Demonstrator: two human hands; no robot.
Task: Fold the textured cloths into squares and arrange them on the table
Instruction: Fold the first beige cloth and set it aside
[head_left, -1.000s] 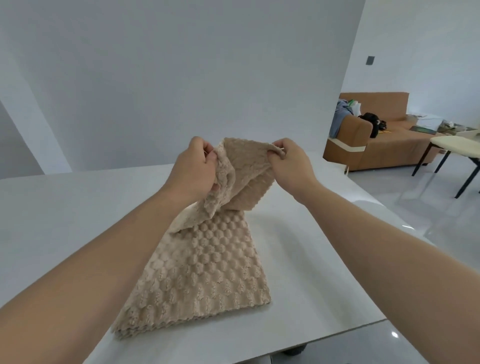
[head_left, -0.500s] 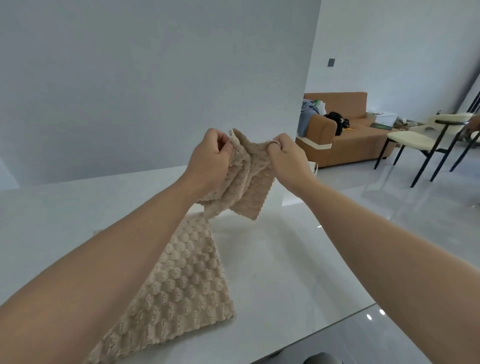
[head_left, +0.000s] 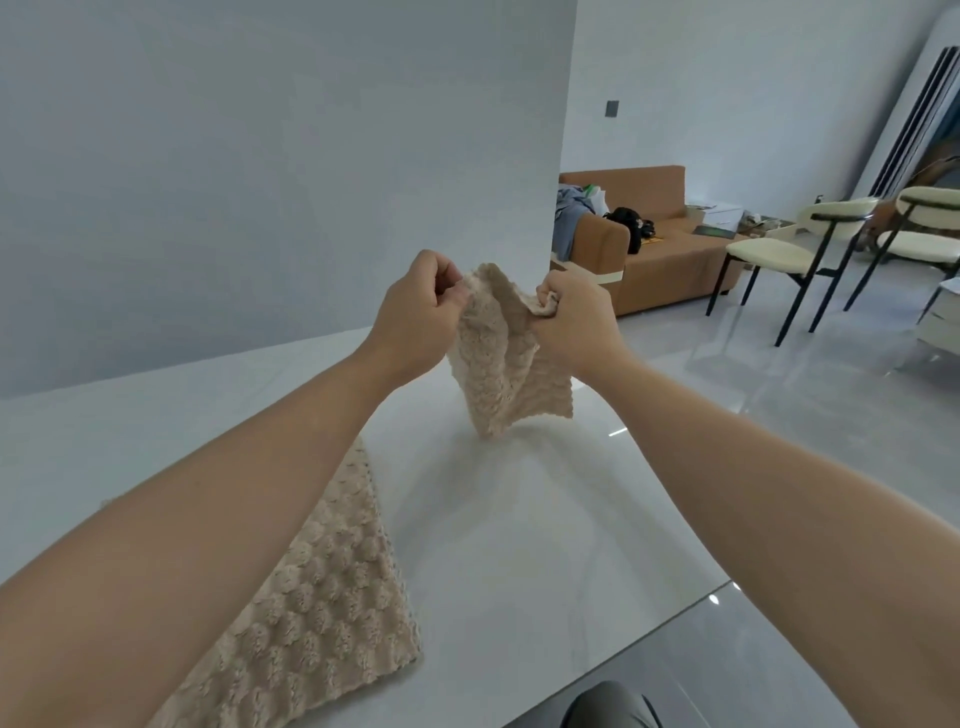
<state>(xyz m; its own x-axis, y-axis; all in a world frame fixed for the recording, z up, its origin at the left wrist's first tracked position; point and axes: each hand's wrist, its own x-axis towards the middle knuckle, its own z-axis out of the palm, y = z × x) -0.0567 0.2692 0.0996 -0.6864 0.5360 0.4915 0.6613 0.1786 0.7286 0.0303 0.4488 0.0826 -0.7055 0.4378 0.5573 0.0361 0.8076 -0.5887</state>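
The left hand (head_left: 415, 317) and right hand (head_left: 574, 317), both closed, pinch the top corners of a beige bubble-textured cloth (head_left: 506, 374) hanging above the glossy white table (head_left: 545, 545). Soft and light, it looks easiest gripped at corners.

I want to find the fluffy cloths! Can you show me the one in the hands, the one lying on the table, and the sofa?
held cloth (head_left: 511, 364), head view, middle of the hanging part
flat cloth (head_left: 332, 613), head view, bumpy top
sofa (head_left: 670, 254), head view, seat
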